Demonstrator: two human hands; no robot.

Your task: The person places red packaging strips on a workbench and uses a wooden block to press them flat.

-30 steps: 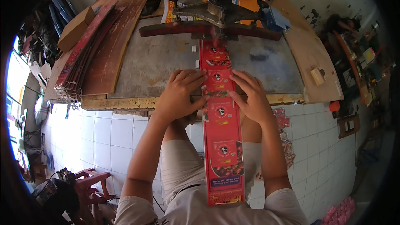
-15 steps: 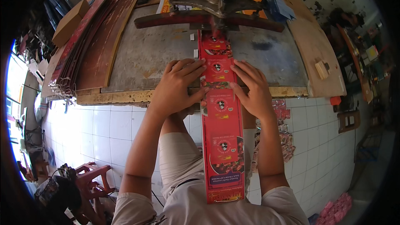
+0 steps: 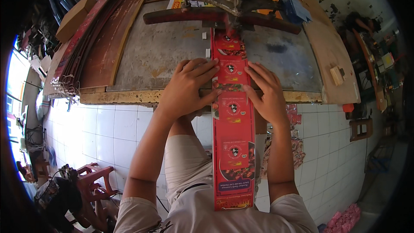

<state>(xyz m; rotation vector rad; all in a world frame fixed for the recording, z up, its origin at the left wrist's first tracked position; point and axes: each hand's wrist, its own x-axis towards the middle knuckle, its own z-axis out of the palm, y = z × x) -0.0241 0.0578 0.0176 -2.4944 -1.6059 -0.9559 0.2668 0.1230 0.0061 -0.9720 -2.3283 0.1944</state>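
A long strip of red printed packaging (image 3: 235,131) runs from beneath a metal press clamp (image 3: 233,0), over the front edge of the worktable, and down to my lap. Round logos and food pictures repeat along it. My left hand (image 3: 185,86) holds its left edge, with fingertips and thumb pressed on the strip. From the other side my right hand (image 3: 267,90) grips the right edge in the same way, fingers partly stretched. Both hands are at the table's front edge. The clamp's curved red bar hides the strip's far end.
Stacked brown boards (image 3: 97,39) and a cardboard box (image 3: 75,17) lie left on the worktable (image 3: 168,43). A small wooden block (image 3: 336,75) sits at the right. Below are a red plastic stool (image 3: 97,179), a seated person (image 3: 64,198) and heaps of red printed pieces (image 3: 293,146) on the floor.
The whole view has shifted slightly to the right in the picture. Against the table, my hands and the red strip show no clear movement.
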